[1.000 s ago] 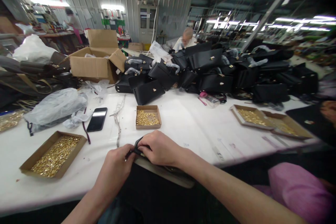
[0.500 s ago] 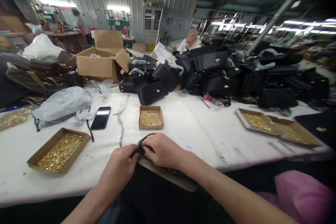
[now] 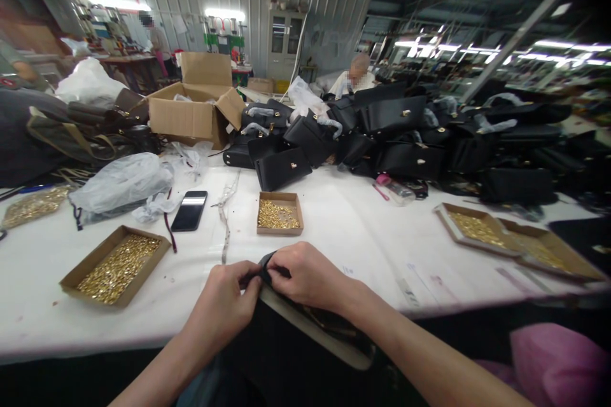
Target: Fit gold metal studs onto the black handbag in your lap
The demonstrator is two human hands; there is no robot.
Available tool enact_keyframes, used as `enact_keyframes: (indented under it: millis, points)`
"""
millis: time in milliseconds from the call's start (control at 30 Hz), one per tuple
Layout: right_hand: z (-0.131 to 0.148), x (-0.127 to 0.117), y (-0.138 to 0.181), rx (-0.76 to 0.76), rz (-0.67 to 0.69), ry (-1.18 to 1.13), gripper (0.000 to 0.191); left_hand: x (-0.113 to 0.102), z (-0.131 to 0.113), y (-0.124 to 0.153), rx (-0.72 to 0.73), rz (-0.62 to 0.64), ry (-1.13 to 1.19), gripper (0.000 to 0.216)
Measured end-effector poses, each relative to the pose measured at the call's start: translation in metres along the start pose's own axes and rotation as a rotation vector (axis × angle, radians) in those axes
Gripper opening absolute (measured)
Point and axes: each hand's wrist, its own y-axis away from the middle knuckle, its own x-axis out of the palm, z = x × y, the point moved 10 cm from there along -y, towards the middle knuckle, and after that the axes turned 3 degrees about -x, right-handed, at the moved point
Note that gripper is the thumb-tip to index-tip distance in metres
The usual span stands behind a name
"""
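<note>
At the table's front edge, my left hand (image 3: 228,296) is closed, thumb and fingers pinching the dark end of a black bag (image 3: 317,327). Just beside it, my right hand (image 3: 305,273) is curled round the same end, its fingertips partly hidden. The bag lies over my lap with a pale edge facing up; its lower part merges into the dark. Straight beyond my hands stands a small cardboard tray (image 3: 279,232) of gold metal pieces. A larger tray (image 3: 138,276) of similar pieces sits to the left.
Black bags (image 3: 284,168) are heaped along the back, beside an open cardboard box (image 3: 184,121). A phone (image 3: 189,211) and plastic bag (image 3: 121,184) lie left on the white table (image 3: 353,229). Two trays (image 3: 513,251) overlap at right. A person (image 3: 356,79) sits behind the heap.
The view has shifted slightly, so the table things appear a little farther right. Both hands keep hold of the bag's end, and more of its pale edge shows.
</note>
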Motion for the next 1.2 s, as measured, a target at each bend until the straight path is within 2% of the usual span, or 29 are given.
enact_keyframes:
  millis: [133, 267, 433, 567, 733, 1067, 1200]
  points:
    - [-0.003, -0.012, 0.007, 0.047, -0.044, -0.093, 0.014, 0.006, -0.006, -0.001, 0.030, -0.016, -0.041, 0.025]
    - [0.001, -0.017, 0.013, 0.056, -0.024, -0.105, 0.012, 0.004, -0.011, -0.003, 0.055, -0.042, -0.054, 0.024]
    - [0.000, -0.016, 0.014, 0.093, -0.033, -0.099, 0.013, 0.003, -0.014, -0.004, 0.053, -0.033, -0.072, 0.024]
    - [-0.005, -0.013, 0.015, 0.127, -0.087, -0.081, 0.006, 0.003, -0.014, -0.007, 0.022, -0.023, -0.096, 0.022]
    - [-0.014, -0.010, 0.020, 0.159, -0.161, -0.121, 0.013, 0.005, -0.013, -0.010, 0.017, -0.009, -0.108, 0.021]
    - [-0.010, -0.014, 0.021, 0.130, -0.206, -0.159, 0.010, 0.005, -0.015, -0.011, 0.026, 0.031, -0.046, 0.022]
    - [-0.007, -0.014, 0.019, 0.060, -0.197, -0.215, 0.016, 0.006, -0.012, -0.015, 0.022, 0.054, -0.022, 0.022]
